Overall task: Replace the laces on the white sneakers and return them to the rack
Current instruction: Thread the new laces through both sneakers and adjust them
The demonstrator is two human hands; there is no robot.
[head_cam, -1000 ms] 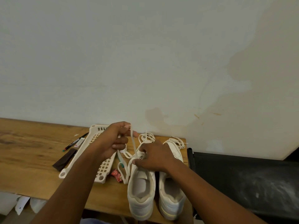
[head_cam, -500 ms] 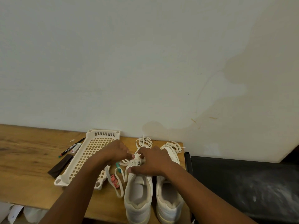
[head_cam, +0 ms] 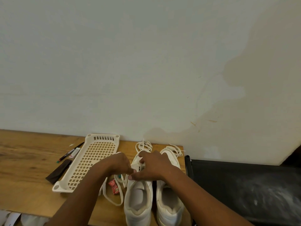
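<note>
Two white sneakers stand side by side on the wooden table, heels toward me: the left sneaker (head_cam: 138,199) and the right sneaker (head_cam: 169,204). My left hand (head_cam: 116,165) pinches a wide white lace (head_cam: 119,195) at the left sneaker's eyelets; the lace loops down onto the table beside the shoe. My right hand (head_cam: 153,167) lies over the left sneaker's tongue with fingers curled on the lace there. Thin old laces (head_cam: 144,146) lie bundled at both toes, the second bundle (head_cam: 175,150) by the right shoe.
A cream perforated plastic rack (head_cam: 91,162) lies flat left of the shoes. A pen (head_cam: 70,152), an eraser, a dark strip (head_cam: 58,172) and a red wrapper (head_cam: 114,187) lie on the wooden table (head_cam: 24,181). A black surface (head_cam: 244,185) adjoins the table's right edge.
My left hand came down from a raised pull of the lace to the eyelets of the left sneaker. The slack lace now lies looped on the table.
</note>
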